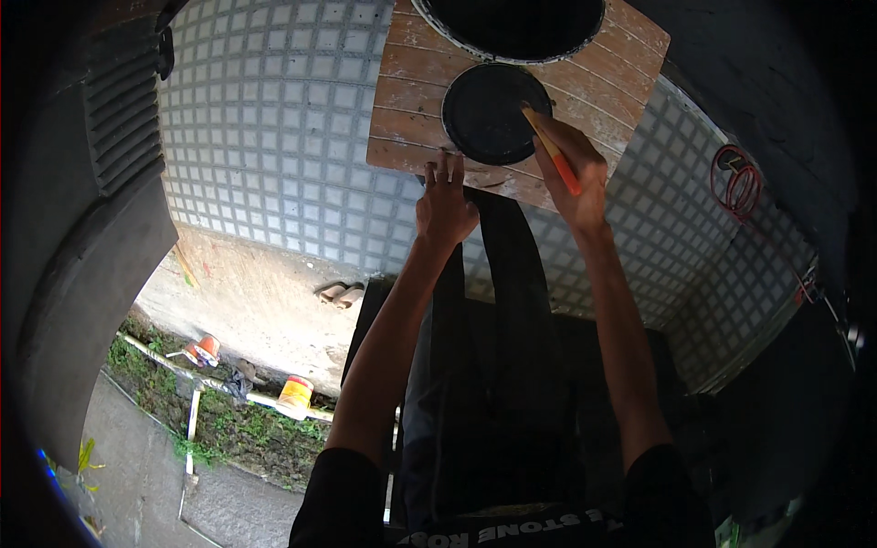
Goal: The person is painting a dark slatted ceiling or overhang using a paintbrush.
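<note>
A small round black disc (pixel 493 117) lies on a worn plank tabletop (pixel 411 114), just below a larger black round piece (pixel 516 20) with a pale rim. My right hand (pixel 577 172) is closed around a slim tool (pixel 554 155), yellow-brown toward its front and orange-red at the back. Its front end reaches over the right part of the small disc; whether it touches the surface I cannot make out. With fingers stretched out, my left hand (pixel 446 203) rests at the tabletop's near edge, its fingertips close to the disc's lower left rim.
Pale tiled floor (pixel 301 119) spreads around the table. A coiled red cable (pixel 736 183) is at the right. Beyond the floor at lower left are a pair of sandals (pixel 341 294), a yellow-orange bucket (pixel 294 398), an orange-red container (pixel 205 351) and a white pipe (pixel 192 416).
</note>
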`<state>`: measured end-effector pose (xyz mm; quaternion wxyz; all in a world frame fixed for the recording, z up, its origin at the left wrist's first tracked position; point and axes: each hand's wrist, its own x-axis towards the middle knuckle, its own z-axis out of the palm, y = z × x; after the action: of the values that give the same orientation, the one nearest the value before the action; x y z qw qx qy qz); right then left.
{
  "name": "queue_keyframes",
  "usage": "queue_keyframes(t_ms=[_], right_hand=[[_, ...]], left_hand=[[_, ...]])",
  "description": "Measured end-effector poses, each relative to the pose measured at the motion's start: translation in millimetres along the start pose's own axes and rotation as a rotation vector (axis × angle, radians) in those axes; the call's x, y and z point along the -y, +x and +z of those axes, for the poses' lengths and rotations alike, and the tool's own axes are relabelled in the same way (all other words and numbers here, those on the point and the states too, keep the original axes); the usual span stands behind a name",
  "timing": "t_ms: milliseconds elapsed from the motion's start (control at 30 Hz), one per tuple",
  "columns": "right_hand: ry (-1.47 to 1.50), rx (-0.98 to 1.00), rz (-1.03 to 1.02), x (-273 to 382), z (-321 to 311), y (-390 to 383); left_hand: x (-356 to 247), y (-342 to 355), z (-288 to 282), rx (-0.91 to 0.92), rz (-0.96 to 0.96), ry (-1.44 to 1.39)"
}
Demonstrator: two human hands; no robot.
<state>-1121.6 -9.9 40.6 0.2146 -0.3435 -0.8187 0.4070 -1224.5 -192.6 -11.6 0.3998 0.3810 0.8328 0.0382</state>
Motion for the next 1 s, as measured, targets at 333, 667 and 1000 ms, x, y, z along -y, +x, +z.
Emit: queue_keyframes(t_ms=[333,667,1000], right_hand=[[-0.097,0.081,0.014,-17.0,3.3,-21.4],[-0.031,0.009,0.237,30.8,48.0,-67.0],[-0.167,-0.064,0.225,24.2,20.4,-44.7]], left_hand=[[-0.5,2.2,-3.4,0.045,-0.022,0.027],[-5.6,1.2,-11.3,0.006,-0.015,-0.02],[-4.1,4.3,-14.5,0.018,-0.016,-0.019]])
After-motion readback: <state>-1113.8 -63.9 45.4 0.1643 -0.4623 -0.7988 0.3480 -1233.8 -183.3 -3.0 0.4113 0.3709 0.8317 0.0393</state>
